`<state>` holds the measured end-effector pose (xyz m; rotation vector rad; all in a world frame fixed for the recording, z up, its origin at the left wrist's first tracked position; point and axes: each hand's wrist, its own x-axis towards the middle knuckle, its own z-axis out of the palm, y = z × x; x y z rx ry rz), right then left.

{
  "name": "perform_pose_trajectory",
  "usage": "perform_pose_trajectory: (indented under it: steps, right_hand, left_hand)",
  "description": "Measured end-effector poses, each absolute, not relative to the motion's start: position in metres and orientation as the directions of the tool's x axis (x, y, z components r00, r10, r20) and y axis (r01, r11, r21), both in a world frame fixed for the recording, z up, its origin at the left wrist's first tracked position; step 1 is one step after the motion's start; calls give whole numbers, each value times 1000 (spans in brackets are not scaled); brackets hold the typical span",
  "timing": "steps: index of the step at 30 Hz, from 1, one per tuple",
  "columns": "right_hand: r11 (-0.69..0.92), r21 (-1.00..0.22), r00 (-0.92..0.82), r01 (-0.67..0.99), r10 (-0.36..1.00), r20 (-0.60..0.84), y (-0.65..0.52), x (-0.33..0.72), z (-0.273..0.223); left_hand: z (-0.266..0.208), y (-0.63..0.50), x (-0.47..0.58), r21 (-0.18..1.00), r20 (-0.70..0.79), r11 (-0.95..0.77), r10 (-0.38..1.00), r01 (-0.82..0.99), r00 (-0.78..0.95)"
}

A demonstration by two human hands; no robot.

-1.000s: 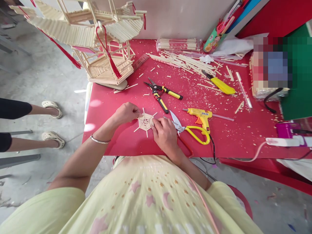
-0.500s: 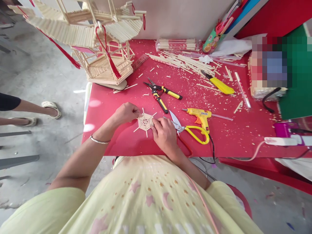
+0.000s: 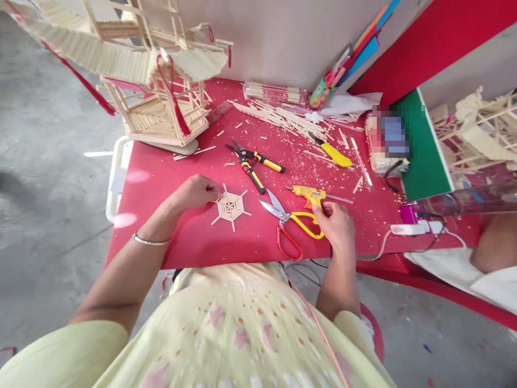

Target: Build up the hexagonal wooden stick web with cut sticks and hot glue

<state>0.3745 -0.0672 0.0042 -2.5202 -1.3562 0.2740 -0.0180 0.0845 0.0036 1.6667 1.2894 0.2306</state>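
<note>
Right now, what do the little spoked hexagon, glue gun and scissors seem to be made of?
The spoked hexagon looks like bare wood: thin, pale, matt sticks. The glue gun is likely plastic, judging by its smooth, molded yellow look. The scissors have silvery blades, probably polished metal; their red and yellow handles could be plastic or coated metal.

- Glue gun (image 3: 307,193), 3 o'clock: dark label on the body; I cannot resolve its lettering.
- Green canister (image 3: 320,95), 1 o'clock: printed wrapper, illegible to me remotely.
- White power strip (image 3: 410,229), past 3 o'clock: pinkish markings, unreadable.
</note>
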Motion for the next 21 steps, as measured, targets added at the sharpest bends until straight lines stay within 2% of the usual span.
perform_pose_trajectory:
  steps: [4, 7, 10, 12, 15, 18, 19, 21]
  right_hand:
    - [-496, -393, 482, 774, 865, -144, -59, 389, -4]
    - [-464, -383, 425, 799, 886, -187, -53, 390, -3]
    - [-486, -325, 459, 811, 874, -162, -52, 389, 1]
    - [-524, -344, 517, 779, 848, -120, -56, 391, 5]
    - [-518, -531, 584, 671, 810, -52, -65, 394, 18]
    - [-367, -738, 596, 566, 801, 58, -72, 386, 41]
    - [-313, -764, 590, 564, 800, 109, -73, 378, 51]
    - [-249, -736, 558, 629, 804, 205, -72, 355, 67]
  left_hand:
    - [0, 86, -23, 800, -374, 73, 837, 595, 400]
    - [-4, 87, -28, 817, -365, 80, 838, 571, 405]
    - [-2, 84, -31, 841, -352, 99, 847, 531, 399]
    - [3, 82, -31, 875, -365, 163, 840, 455, 402]
    - [10, 79, -29, 915, -401, 328, 798, 235, 450]
    - [13, 78, -26, 905, -382, 423, 772, 38, 508]
    - [13, 78, -26, 901, -372, 435, 769, 2, 520]
    - [11, 78, -25, 893, -369, 449, 764, -25, 529]
